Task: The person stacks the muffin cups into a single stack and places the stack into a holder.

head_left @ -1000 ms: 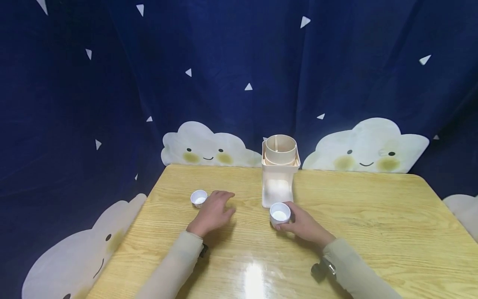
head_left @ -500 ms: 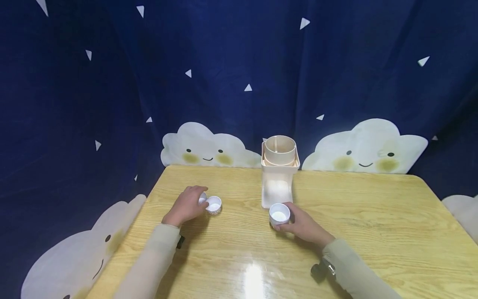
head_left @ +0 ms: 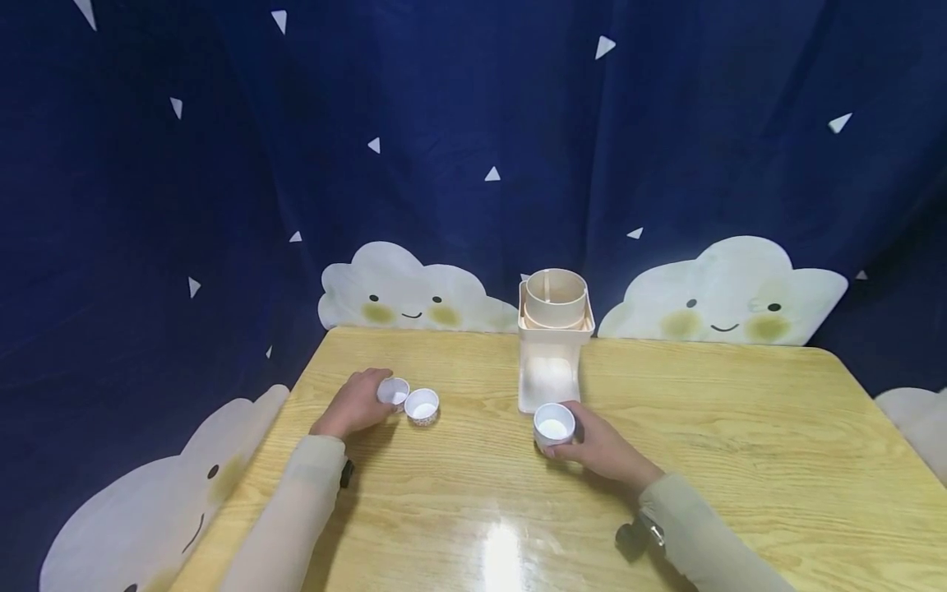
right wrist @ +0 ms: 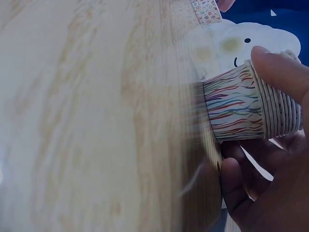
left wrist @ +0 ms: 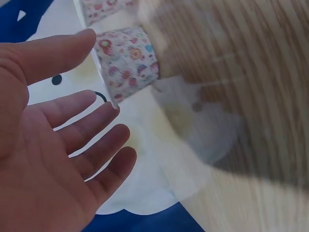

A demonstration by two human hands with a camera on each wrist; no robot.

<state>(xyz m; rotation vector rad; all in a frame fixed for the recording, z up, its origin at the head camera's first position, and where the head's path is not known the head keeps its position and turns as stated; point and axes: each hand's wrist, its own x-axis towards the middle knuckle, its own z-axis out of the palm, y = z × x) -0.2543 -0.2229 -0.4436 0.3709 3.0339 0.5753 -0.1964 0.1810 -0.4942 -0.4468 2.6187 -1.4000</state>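
My right hand (head_left: 602, 444) grips a nested stack of paper cups (right wrist: 236, 104) with wavy coloured stripes, thumb on one side, fingers on the other. In the right wrist view several rims show, and the stack's base is at the tabletop. My left hand (head_left: 358, 403) is at the left paper cup (head_left: 394, 393), thumb and fingers spread either side of its rim; firm contact cannot be told. In the left wrist view a floral-print cup (left wrist: 128, 63) lies just beyond those fingertips. Another white-lined paper cup (head_left: 422, 406) stands upright immediately to its right.
A cream plastic stand (head_left: 549, 370) with a round open tube (head_left: 556, 298) on top stands at the table's back, just behind the right hand's cups. The wooden table (head_left: 740, 436) reaches back to a dark blue curtain (head_left: 459, 107) with cloud faces.
My left hand has moved left, from over the right-hand small cup to beside the left one, uncovering the former. My right hand and its stack have stayed in place.
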